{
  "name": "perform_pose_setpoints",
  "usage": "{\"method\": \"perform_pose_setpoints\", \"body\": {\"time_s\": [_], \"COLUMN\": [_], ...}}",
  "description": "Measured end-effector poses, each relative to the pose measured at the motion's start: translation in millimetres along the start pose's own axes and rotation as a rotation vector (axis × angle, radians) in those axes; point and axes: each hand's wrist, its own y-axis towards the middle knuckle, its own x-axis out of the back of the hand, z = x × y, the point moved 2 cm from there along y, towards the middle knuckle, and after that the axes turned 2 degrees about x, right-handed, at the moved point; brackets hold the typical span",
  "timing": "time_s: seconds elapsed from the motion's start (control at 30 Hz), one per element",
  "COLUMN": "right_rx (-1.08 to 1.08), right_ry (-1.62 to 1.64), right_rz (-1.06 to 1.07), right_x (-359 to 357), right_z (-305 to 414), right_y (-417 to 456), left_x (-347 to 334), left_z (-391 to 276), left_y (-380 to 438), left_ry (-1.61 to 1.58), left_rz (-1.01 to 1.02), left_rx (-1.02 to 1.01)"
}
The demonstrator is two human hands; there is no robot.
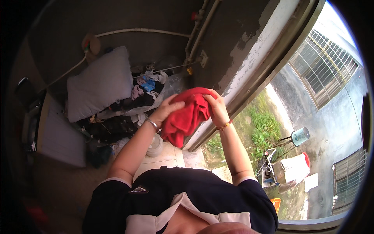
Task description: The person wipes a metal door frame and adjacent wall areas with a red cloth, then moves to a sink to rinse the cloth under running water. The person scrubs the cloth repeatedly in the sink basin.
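A bunched red cloth (187, 117) hangs in the air in front of me, held between both hands. My left hand (170, 110) grips its left side, with the thumb lying across the fabric. At the upper right, my right hand (215, 106) pinches the cloth's edge, and the fingers go behind it. The lower end of the fabric droops loose in folds. A silver bangle (152, 123) is on my left wrist and a beaded bracelet (224, 125) on my right. Parts of the fingers are hidden behind the cloth.
Ahead to the left, a grey pillow (100, 84) lies on a heap of clothes and plastic sheeting (172, 87). A whitish tub (155, 146) stands on the floor tiles below. Wall pipes (201, 32) run beyond. A door frame (248, 93) borders the right, with a yard outside.
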Motion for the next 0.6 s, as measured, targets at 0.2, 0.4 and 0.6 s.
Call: {"method": "perform_pose_setpoints", "body": {"time_s": [0.2,0.4,0.6], "right_rx": [0.043,0.215,0.24], "right_ry": [-0.12,-0.183,-0.101], "right_rz": [0.214,0.193,0.109], "right_x": [-33,-26,-17], "right_z": [34,43,33], "right_y": [6,46,73], "left_x": [-12,-41,-29], "left_z": [-51,-41,-42], "left_y": [11,48,70], "left_ry": [-0.239,-0.078,0.121], "left_rz": [-0.113,-0.106,-0.139], "left_rx": [-0.259,-0.438,-0.423]}}
